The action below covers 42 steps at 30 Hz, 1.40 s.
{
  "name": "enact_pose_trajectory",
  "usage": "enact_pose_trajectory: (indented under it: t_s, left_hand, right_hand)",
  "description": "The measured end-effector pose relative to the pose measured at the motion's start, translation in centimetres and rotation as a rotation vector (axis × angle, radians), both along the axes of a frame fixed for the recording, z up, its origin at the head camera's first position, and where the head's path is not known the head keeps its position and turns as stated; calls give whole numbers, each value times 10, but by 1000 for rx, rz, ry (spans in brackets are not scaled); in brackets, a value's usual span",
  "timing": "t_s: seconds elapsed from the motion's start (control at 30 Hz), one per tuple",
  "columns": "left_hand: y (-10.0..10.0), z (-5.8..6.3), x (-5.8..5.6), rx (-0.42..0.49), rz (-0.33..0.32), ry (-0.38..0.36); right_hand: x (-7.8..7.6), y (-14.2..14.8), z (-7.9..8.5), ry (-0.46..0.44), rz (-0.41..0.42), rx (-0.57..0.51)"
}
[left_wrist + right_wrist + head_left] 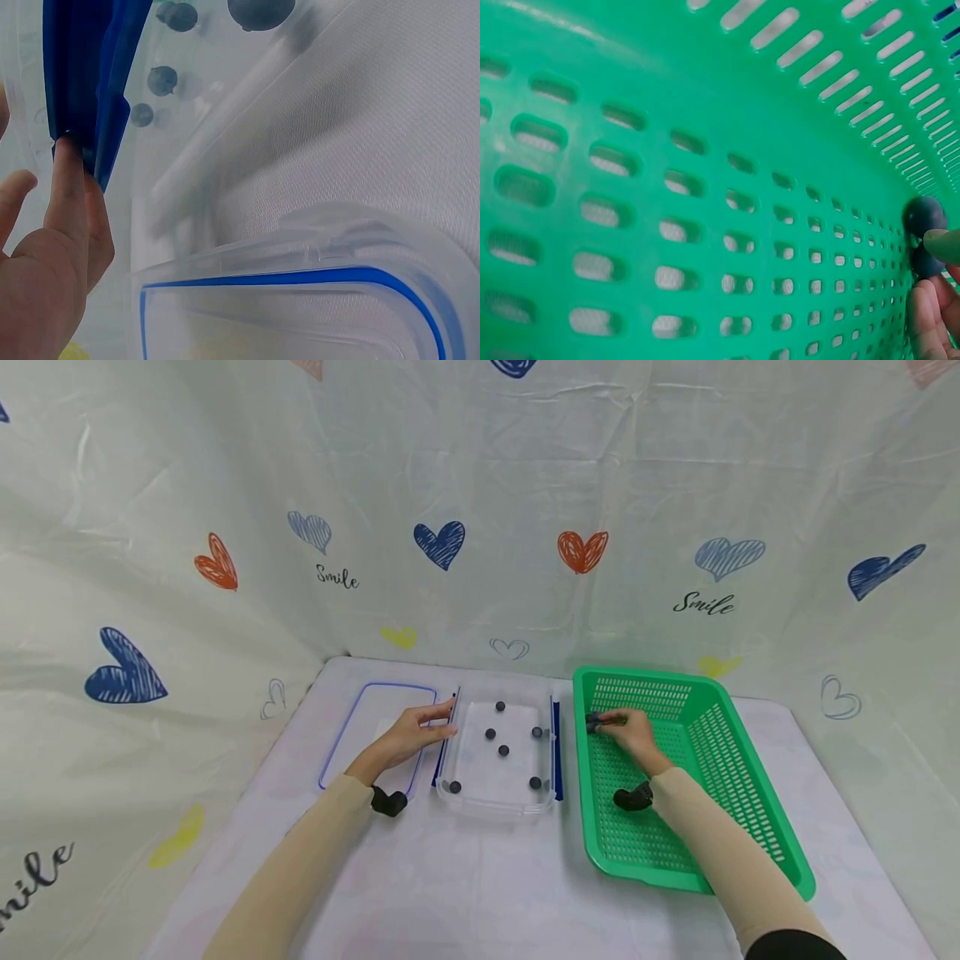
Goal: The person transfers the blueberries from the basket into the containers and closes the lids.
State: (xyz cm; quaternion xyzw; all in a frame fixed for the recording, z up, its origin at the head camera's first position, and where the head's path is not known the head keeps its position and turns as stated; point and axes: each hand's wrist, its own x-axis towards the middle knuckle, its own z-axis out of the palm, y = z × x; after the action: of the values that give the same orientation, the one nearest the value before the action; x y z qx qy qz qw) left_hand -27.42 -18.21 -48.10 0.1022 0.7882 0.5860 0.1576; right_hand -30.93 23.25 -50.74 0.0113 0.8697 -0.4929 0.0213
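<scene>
A clear plastic box point(495, 806) with blue side flaps holds several dark blueberries point(503, 750). My left hand point(405, 737) is at the box's left side, its fingers extended and touching the blue flap point(79, 75). Inside the green basket point(617, 860), my right hand point(633, 739) reaches to the left wall. Two blueberries point(925, 216) lie at its fingertips in the right wrist view, and the thumb and fingers pinch the lower one point(928, 264). The right hand is partly cut off in that view.
Left of the box lies a clear lid point(378, 727) with a blue seal, partly under my left forearm. A white cloth point(480, 885) covers the table. Behind it hangs a pale sheet point(510, 468) printed with hearts. The basket's walls rise around the right hand.
</scene>
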Motion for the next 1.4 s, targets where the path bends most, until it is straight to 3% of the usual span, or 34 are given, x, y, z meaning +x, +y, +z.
enact_pose_trajectory:
  t_s: [0.37,0.73,1.4]
  left_hand:
    - [1,3,2,7,11,-16]
    - [1,2,1,2,12,-21]
    - [1,1,0,29,0,-10]
  right_hand:
    - [-1,-1,-1,39,-10,41]
    - [4,4,5,17,12,25]
    - [1,14,25,-89,-11,-129]
